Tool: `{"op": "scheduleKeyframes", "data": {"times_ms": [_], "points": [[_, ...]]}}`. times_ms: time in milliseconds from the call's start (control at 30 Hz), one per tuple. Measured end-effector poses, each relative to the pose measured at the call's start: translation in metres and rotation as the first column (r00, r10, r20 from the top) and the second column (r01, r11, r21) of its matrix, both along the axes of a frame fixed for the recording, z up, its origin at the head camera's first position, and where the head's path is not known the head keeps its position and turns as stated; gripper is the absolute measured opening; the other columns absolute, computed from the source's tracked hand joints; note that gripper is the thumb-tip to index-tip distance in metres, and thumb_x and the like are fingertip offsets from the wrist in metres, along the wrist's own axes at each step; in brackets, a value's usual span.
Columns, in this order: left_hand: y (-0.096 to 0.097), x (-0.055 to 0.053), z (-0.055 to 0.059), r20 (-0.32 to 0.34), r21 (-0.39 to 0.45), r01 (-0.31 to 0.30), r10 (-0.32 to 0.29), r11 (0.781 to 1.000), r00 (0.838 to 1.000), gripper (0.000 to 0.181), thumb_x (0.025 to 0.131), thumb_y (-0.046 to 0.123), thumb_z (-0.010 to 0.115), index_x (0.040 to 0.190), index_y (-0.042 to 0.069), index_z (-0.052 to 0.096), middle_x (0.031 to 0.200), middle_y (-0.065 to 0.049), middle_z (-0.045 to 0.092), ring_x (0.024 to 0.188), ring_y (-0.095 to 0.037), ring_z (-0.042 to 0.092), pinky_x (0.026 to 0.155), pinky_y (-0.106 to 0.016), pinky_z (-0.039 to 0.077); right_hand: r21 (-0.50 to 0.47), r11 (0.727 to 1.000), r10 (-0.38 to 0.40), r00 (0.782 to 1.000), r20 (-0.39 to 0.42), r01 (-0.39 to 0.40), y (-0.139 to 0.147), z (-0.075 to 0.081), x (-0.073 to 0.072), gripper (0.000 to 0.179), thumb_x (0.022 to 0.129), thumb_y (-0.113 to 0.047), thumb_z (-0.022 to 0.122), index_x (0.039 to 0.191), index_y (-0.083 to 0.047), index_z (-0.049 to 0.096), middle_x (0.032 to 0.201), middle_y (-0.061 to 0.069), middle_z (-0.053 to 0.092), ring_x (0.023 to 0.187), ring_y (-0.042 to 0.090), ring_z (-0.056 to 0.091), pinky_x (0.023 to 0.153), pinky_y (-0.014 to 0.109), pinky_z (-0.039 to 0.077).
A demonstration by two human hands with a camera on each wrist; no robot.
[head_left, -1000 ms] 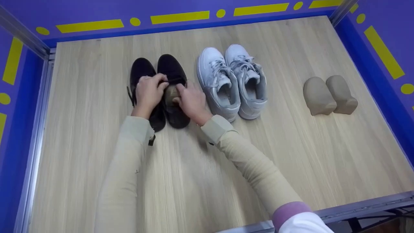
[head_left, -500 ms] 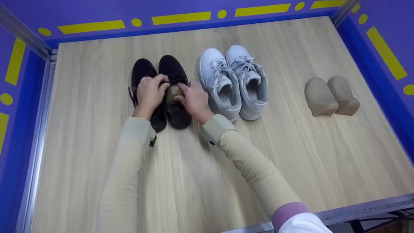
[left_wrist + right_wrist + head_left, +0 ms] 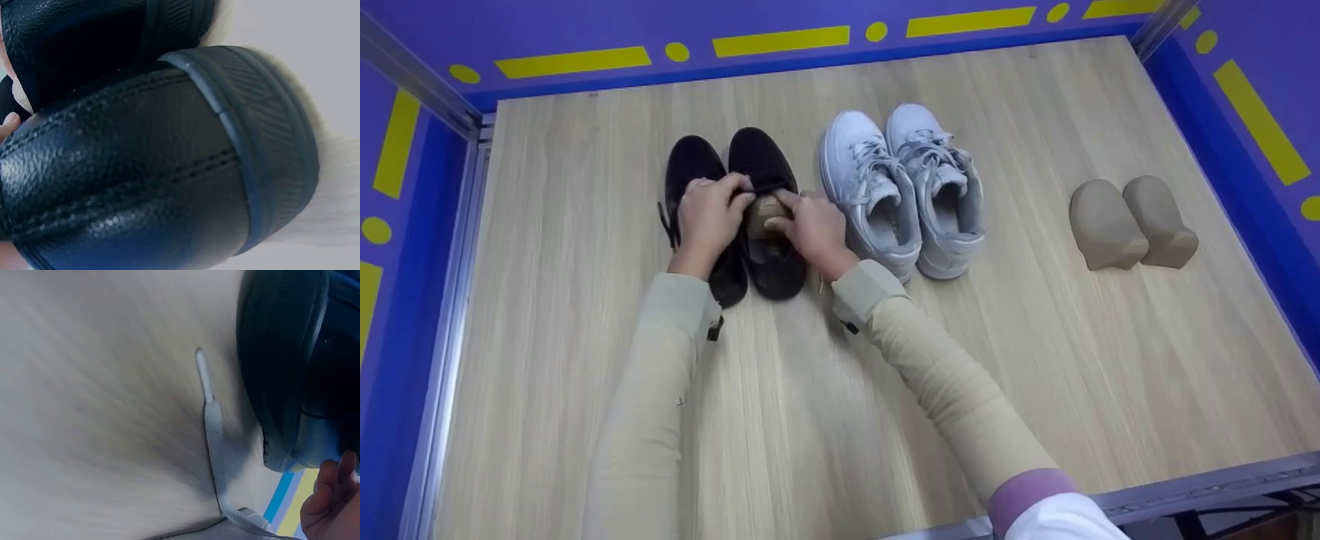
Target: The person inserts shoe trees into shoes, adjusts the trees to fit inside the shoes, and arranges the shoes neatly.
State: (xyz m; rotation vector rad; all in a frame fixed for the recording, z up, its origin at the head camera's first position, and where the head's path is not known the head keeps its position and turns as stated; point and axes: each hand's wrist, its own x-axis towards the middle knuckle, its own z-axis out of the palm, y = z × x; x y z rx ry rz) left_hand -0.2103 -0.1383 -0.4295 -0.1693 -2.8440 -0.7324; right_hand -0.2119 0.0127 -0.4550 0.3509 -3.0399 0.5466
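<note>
beige insert (image 3: 766, 211) sits inside the black shoe (image 3: 757, 159) nearer the white sneakers (image 3: 849, 146), hardly moved over the last second, so probably fine adjusting. left hand (image 3: 707, 216) pinches the shoe near its opening; right hand (image 3: 817, 229) grips its side, thumb by the insert.

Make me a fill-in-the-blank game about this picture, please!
1. The left hand and right hand are at the shoes that are coloured ____.
2. In the head view, the tan blocks on the tabletop lie to the ____ of the sneakers.
3. The number of tan blocks lying on the tabletop is ____.
4. The sneakers' toes point ____ from the person.

Missing words: black; right; two; away.
</note>
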Motion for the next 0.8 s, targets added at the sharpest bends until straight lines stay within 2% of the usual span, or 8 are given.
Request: {"op": "scheduleKeyframes", "data": {"times_ms": [533,700,800], "points": [[0.0002,0.0008,0.0003,-0.011,0.002,0.0,0.0,1.0,1.0,0.015,0.081,0.026,0.061,0.091,0.014,0.063,0.091,-0.005,0.067,0.092,-0.032,0.055,0.079,-0.043,0.041,-0.042,0.999,0.009,1.0,-0.008,-0.009,-0.0007,-0.0002,-0.0041,0.033,0.076,-0.047,0.059,0.098,-0.023,0.059,0.091,0.006,0.067,0.083,0.025,0.063,0.064,0.041,0.049],[0.0011,0.0008,0.0,0.019,-0.006,0.009,-0.009,1.0,1.0,0.018,0.081,0.027,0.061,0.093,0.014,0.063,0.097,-0.005,0.067,0.096,-0.031,0.055,0.083,-0.042,0.04,-0.065,0.998,-0.013,1.0,0.016,0.014,-0.0006,-0.0016,-0.0045,0.037,0.075,-0.048,0.06,0.1,-0.021,0.058,0.093,0.006,0.067,0.083,0.026,0.063,0.064,0.041,0.049],[0.0007,0.001,-0.0002,0.04,-0.031,0.025,-0.024,0.999,0.999,0.026,0.079,0.034,0.062,0.096,0.014,0.063,0.1,-0.006,0.066,0.101,-0.03,0.054,0.092,-0.041,0.038,-0.086,0.996,-0.016,1.0,0.025,0.018,-0.0003,-0.0034,-0.0043,0.038,0.075,-0.048,0.061,0.102,-0.021,0.058,0.095,0.007,0.067,0.083,0.026,0.063,0.064,0.042,0.048]]}}
